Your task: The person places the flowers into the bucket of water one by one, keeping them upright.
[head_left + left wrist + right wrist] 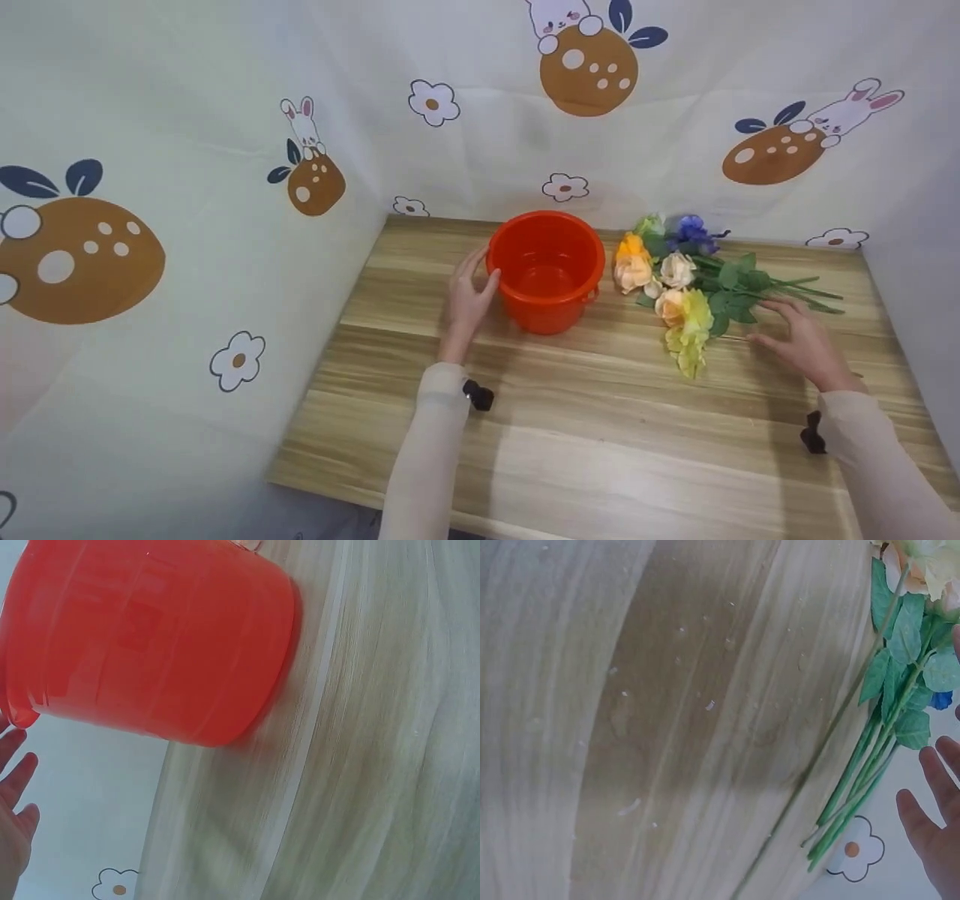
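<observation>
A red plastic bucket [551, 315] stands upright on the wooden table, its inside bare. At its left side is my left hand [469, 304], fingers and thumb spread around the rim without curling over it. The left wrist view shows those fingertips right at the rim of the bucket [165, 637]. To the right lies a bunch of artificial flowers [677, 270] in orange, peach, yellow, white and blue, stems pointing right. My right hand [802, 345] hovers over the near side of the green stems [862, 772], its fingers apart and nothing between them.
The wooden table [600, 435] meets a pale cloth wall [487, 157] at the back, printed with rabbits and flowers. More cloth rises along the left and right edges. A black wrist camera [478, 395] sits on the left sleeve.
</observation>
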`<action>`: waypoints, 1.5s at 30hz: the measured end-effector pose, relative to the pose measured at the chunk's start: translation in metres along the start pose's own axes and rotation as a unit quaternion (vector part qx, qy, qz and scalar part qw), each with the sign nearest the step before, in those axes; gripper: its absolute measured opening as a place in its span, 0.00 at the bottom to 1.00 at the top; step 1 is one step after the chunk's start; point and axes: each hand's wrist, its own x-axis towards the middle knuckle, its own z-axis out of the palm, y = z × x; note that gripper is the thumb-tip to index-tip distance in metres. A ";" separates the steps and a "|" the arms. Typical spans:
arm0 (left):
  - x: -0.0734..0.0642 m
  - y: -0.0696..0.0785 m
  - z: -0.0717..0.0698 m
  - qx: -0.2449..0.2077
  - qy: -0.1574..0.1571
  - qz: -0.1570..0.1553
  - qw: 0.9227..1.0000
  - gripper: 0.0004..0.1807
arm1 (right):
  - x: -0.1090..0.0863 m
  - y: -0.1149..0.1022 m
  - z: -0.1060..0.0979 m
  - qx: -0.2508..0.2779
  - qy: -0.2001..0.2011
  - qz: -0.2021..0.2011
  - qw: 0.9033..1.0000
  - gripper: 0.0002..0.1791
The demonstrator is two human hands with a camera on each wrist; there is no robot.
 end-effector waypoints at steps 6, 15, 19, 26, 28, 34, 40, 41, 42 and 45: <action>0.001 -0.001 0.003 -0.058 0.002 -0.016 0.998 0.25 | -0.004 0.010 0.010 0.052 -0.005 0.018 0.998 0.35; -0.003 -0.002 0.005 -0.118 -0.003 -0.048 0.992 0.26 | -0.009 0.023 0.023 0.114 -0.024 0.031 0.993 0.33; -0.005 -0.002 0.005 -0.133 0.001 -0.040 0.990 0.25 | -0.011 0.026 0.028 0.172 -0.028 0.012 0.985 0.29; -0.005 -0.002 0.005 -0.137 0.004 -0.030 0.990 0.25 | -0.009 0.029 0.034 0.214 -0.047 -0.005 0.976 0.22; -0.005 -0.003 0.005 -0.133 0.004 -0.031 0.991 0.25 | -0.008 0.029 0.035 0.202 -0.053 -0.006 0.978 0.21; -0.005 -0.004 0.006 -0.124 0.006 -0.028 0.992 0.25 | -0.006 0.029 0.037 0.177 -0.057 -0.010 0.982 0.14; -0.003 -0.002 0.004 -0.125 0.005 -0.033 0.992 0.25 | -0.001 0.026 0.032 0.133 -0.064 -0.003 0.989 0.08; -0.002 -0.002 0.004 -0.124 0.005 -0.034 0.992 0.26 | 0.000 0.026 0.032 0.128 -0.067 -0.001 0.990 0.08; -0.002 -0.002 0.004 -0.124 0.006 -0.035 0.992 0.26 | 0.001 0.025 0.031 0.127 -0.071 0.004 0.989 0.08; -0.002 -0.003 0.003 -0.125 0.008 -0.042 0.991 0.26 | 0.005 0.022 0.028 0.142 -0.084 0.020 0.986 0.09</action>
